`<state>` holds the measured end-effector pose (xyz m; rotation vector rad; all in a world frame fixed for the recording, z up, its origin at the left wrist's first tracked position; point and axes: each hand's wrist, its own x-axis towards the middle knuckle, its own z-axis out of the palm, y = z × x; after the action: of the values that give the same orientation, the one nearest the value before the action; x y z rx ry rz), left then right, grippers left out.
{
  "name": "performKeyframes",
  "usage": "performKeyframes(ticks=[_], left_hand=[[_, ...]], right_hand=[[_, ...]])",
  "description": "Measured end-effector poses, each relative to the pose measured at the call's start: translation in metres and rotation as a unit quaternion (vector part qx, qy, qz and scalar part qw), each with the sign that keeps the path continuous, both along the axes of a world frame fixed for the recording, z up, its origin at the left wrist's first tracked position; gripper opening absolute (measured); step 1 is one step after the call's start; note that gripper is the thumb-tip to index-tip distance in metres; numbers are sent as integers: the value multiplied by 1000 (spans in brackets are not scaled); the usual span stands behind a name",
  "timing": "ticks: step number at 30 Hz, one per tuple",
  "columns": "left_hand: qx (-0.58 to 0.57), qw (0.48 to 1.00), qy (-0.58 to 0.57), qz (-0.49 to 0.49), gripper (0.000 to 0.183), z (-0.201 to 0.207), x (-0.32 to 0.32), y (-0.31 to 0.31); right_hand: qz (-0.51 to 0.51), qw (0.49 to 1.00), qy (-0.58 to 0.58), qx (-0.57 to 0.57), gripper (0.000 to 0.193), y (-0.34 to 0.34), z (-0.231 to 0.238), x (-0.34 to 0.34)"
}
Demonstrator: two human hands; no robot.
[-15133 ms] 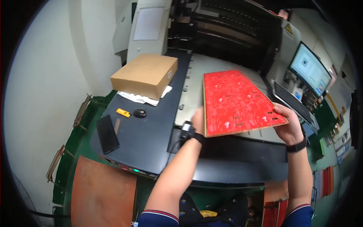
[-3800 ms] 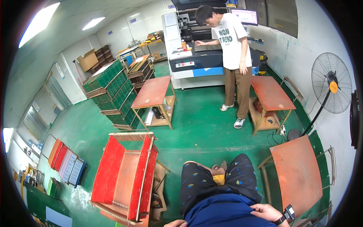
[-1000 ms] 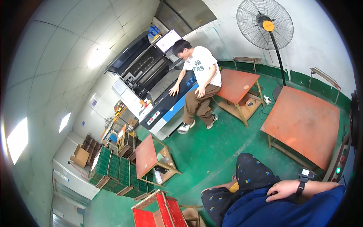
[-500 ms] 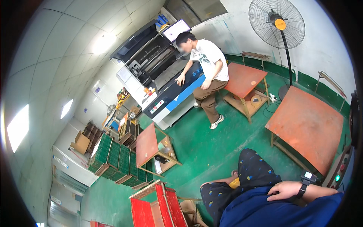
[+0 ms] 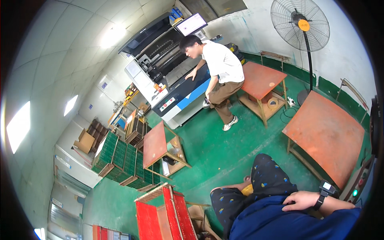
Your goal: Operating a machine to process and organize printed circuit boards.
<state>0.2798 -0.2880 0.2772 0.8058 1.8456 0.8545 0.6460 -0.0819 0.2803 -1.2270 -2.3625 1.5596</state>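
My right hand [image 5: 299, 200] rests on my lap, over the hem of my dark blue shirt [image 5: 260, 220] and against my dark patterned shorts [image 5: 265, 176]. Its fingers lie loosely stretched, and I see nothing held in them. A black strap with a small device [image 5: 327, 187] is round that wrist. My left hand is out of view. Nearest to my right hand on the far side stands a low table with a worn orange-red top [image 5: 326, 136].
A person in a white shirt [image 5: 222, 60] sits on another orange table [image 5: 262, 78], leaning over a large machine [image 5: 184, 90]. A standing fan [image 5: 304, 26] is at the back right. Red racks [image 5: 176, 212], a small orange table [image 5: 155, 145] and stacked green trays [image 5: 116, 158] stand left.
The person in the white shirt has bent further forward toward the machine, with the near hand lowered to the knee. My view has shifted slightly; my right hand stays on my lap.
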Motion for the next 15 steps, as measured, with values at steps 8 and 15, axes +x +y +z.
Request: performKeyframes(ticks=[8,15], left_hand=[[-5,1000,4,0,31,1,6,-4],[14,1000,23,-6,31,1,11,-8]], right_hand=[[0,1000,7,10,53,2,-5,4],[-8,999,37,25,44,1,7,1]])
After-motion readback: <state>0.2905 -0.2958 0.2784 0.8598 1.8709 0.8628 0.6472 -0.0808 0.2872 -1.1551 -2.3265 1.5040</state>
